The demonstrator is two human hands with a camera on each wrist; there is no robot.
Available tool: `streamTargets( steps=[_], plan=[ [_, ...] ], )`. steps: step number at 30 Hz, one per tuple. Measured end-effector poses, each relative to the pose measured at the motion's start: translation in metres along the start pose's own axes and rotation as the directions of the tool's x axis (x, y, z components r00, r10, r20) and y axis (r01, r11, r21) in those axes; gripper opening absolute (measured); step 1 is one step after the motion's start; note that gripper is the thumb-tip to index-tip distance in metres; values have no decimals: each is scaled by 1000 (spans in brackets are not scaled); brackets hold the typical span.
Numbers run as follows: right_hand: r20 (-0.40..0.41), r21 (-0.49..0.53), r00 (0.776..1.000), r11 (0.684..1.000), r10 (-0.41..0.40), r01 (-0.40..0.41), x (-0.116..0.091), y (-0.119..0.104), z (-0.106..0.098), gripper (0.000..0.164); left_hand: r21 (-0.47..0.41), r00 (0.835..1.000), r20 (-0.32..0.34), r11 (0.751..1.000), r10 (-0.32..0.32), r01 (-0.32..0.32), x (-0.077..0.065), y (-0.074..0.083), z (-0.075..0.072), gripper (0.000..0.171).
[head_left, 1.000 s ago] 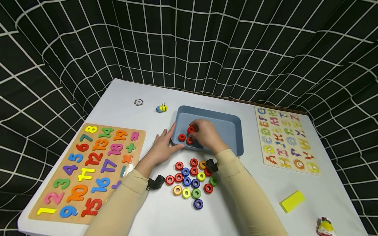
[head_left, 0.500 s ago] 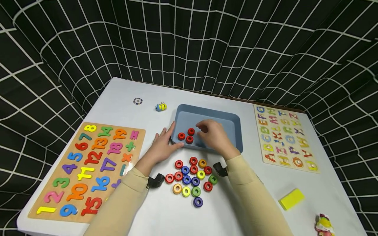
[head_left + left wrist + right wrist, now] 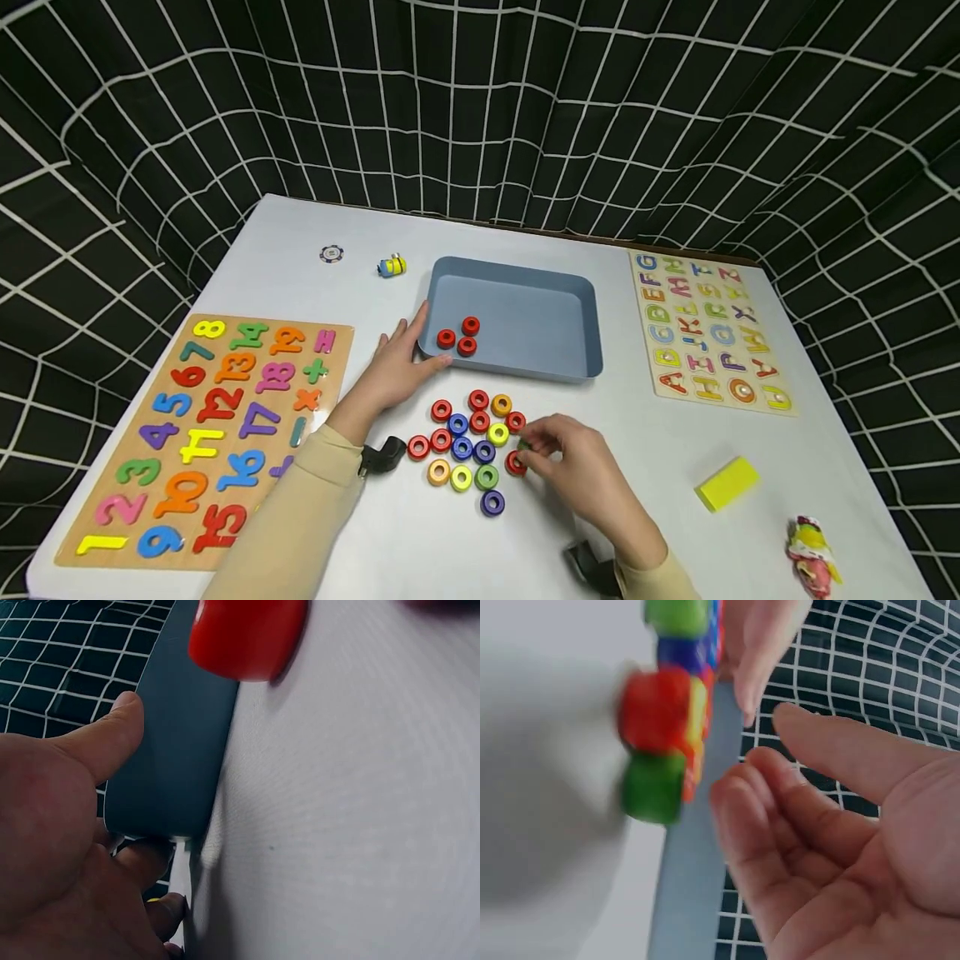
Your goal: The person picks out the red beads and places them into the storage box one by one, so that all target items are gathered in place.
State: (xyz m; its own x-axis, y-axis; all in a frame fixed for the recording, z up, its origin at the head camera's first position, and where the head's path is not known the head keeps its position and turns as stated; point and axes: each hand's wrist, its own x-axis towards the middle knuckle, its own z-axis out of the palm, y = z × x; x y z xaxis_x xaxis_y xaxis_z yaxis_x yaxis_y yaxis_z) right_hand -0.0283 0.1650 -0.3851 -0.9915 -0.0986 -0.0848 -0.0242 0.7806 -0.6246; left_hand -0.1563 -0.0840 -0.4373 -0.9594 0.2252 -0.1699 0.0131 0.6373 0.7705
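Note:
My left hand (image 3: 393,371) rests at the near left corner of the blue-grey tray (image 3: 525,333), thumb on the front rim and fingers along the left side. Three red rings (image 3: 458,337) lie inside the tray. On the table in front is a loose group of coloured rings, among them a blue ring (image 3: 462,448) and a yellow ring (image 3: 497,434). My right hand (image 3: 583,467) hovers at the group's right side, fingertips beside a red ring (image 3: 514,463) and partly hiding a green ring (image 3: 652,787). In the right wrist view nothing is between its fingers.
At left lies a wooden number board (image 3: 217,442); at right, an alphabet board (image 3: 708,333). A yellow block (image 3: 727,483) and a small figurine (image 3: 812,554) sit front right. Behind are a poker chip (image 3: 332,253), a blue-yellow toy (image 3: 392,266) and a black grid curtain (image 3: 480,108).
My right hand let go of a red ring in the tray, then moved back toward me to the rings on the table. The left hand stays at the tray's corner.

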Motion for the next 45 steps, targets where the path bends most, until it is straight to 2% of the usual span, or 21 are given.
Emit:
streamTargets(
  steps=[4,7,13,23,29,33,37,42,45],
  plan=[
    [-59,-48,996,997,60,-63,-20,1,13,18,4,1000,-1,1000,6,-6,0,-1,-3,90],
    [-107,-67,991,994,85,-92,-25,3,20,20,0,1000,-4,1000,15,-15,0,0,-4,91],
    [-130,-94,991,994,38,-50,-22,8,29,26,2,1000,-2,1000,21,-21,-1,2,-4,91],
    [-100,-117,995,993,-18,6,-20,11,31,31,-1,1000,4,1000,17,-17,1,4,0,92],
    [-63,-36,997,998,49,-51,-16,11,18,32,-2,1000,8,1000,4,-4,0,3,-2,91],
    [-102,27,995,1000,14,-11,1,8,-2,34,5,1000,0,1000,-10,10,0,3,-5,91],
    [-134,38,989,997,-64,69,35,2,-17,33,2,1000,-2,1000,-16,16,-1,4,-6,90],
    [-95,7,992,996,-83,84,86,-8,-15,33,-5,1000,1,1000,-21,21,-1,3,-4,90],
    [-57,-37,996,997,-73,71,108,-12,-10,32,-2,1000,5,1000,-29,29,-2,4,-1,90]
  ],
)
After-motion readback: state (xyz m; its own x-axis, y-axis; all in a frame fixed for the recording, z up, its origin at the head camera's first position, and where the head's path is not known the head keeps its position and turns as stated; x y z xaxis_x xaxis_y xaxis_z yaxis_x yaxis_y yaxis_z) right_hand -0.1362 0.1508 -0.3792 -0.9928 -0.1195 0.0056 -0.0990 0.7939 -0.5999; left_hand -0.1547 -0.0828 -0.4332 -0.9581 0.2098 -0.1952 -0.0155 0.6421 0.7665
